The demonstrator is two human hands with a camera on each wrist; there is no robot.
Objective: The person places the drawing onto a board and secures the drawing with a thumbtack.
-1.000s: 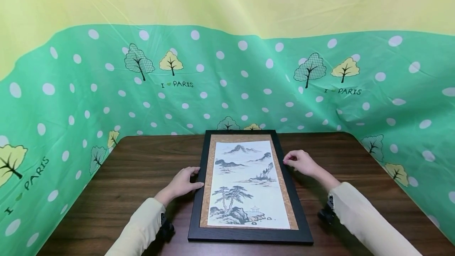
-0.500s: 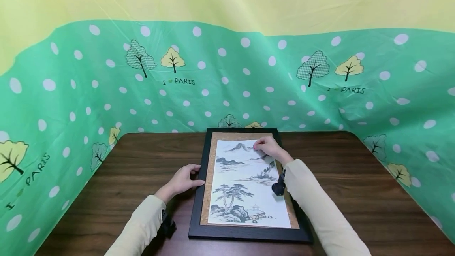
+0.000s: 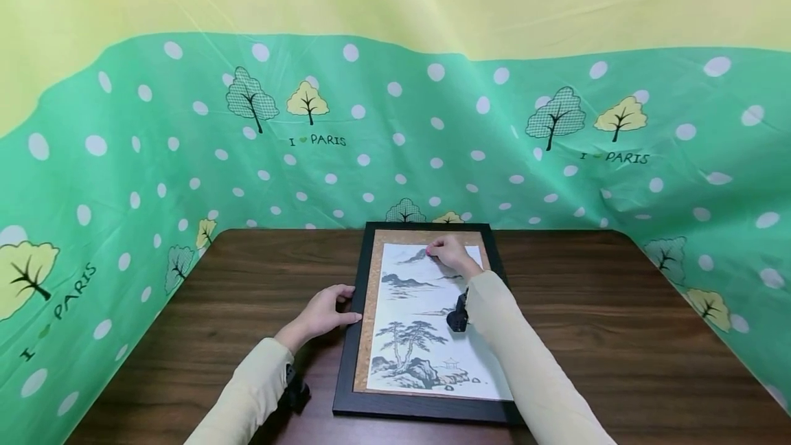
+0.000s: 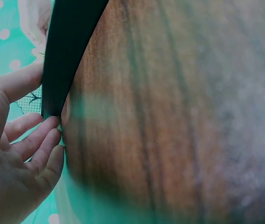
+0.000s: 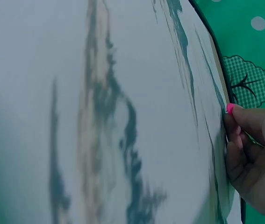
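Note:
A black-framed cork board (image 3: 364, 369) lies on the table with a sheet of paper (image 3: 402, 307) on its cork, printed with an ink landscape of mountains and pines. Over the upper part of the sheet, my right hand (image 3: 453, 253) pinches a pink push pin (image 5: 230, 108) between thumb and fingers. Its metal point shows slightly in the right wrist view; whether it touches the paper I cannot tell. My left hand (image 3: 321, 312) rests against the frame's left side, thumb and fingers spread along the edge. In the left wrist view its fingertips (image 4: 53, 122) touch the black frame.
The dark wooden table (image 3: 259, 273) extends on both sides of the board. A green and yellow cloth (image 3: 346, 177) with trees and white dots hangs behind and around it. A small black camera (image 3: 459, 314) on the right wrist hangs over the sheet.
My right hand has moved from the frame's right edge to the left, over the top of the sheet, with the pink push pin coming into sight. My left hand stays at the frame's left side.

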